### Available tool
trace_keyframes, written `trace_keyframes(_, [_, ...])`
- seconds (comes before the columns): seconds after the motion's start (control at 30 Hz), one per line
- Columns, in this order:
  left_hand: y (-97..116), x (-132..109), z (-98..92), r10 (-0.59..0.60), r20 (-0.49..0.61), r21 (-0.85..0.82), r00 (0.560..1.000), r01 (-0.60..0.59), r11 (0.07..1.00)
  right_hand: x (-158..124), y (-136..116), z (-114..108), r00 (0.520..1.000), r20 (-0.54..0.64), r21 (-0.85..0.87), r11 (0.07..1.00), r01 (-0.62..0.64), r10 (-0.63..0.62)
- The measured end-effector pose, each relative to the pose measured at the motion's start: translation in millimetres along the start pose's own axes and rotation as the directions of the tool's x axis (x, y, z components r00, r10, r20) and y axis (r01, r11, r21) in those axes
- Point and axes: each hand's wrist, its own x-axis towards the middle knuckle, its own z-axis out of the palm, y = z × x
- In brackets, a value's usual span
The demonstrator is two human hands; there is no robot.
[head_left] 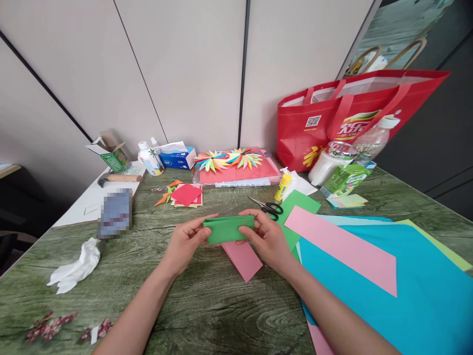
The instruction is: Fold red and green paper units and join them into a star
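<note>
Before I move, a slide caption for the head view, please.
Left hand and right hand hold folded green paper above folded pink paper, near black-handled scissors and a glue stick.

Soft, diffuse light lay evenly across the tabletop [221,310].
The wall panels [188,64] looked bright while the far-left edge of view sank into darkness; wide-angle distortion stretched the red tote bag [327,111], and pixelation masked a bluish item [114,213].
</note>
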Motion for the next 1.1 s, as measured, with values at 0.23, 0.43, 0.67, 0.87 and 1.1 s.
trace_keyframes(0.23, [-4.3, 2.4, 0.1, 0.047, -0.073, -0.035, 0.996, -0.050, 0.998, -1.8, -1.9, 0.3, 0.999, 0.020, -0.059, 0.997, 0.041, -0.040])
trace_keyframes(0.43, [-3.2, 1.4, 1.6, 0.081, -0.059, -0.040, 0.995, -0.083, 0.996, -1.4, -0.6, 0.3, 0.999, 0.015, -0.072, 0.997, 0.040, -0.039])
trace_keyframes(0.67, [-5.1, 0.7, -0.6, 0.101, -0.060, 0.006, 0.993, -0.101, 0.995, -1.6, 0.6, 0.5, 0.999, 0.012, -0.065, 0.997, 0.033, -0.032])
trace_keyframes(0.87, [-5.3, 0.2, 2.0, 0.084, -0.066, -0.005, 0.994, -0.085, 0.996, -1.1, 2.4, 2.0, 0.999, -0.026, -0.089, 0.996, 0.032, -0.034])
trace_keyframes(1.1, [-6.6, 0.8, -4.7, 0.129, -0.080, 0.118, 0.988, -0.119, 0.986, -1.4, 2.6, 1.5, 0.999, -0.005, -0.095, 0.995, 0.038, -0.039])
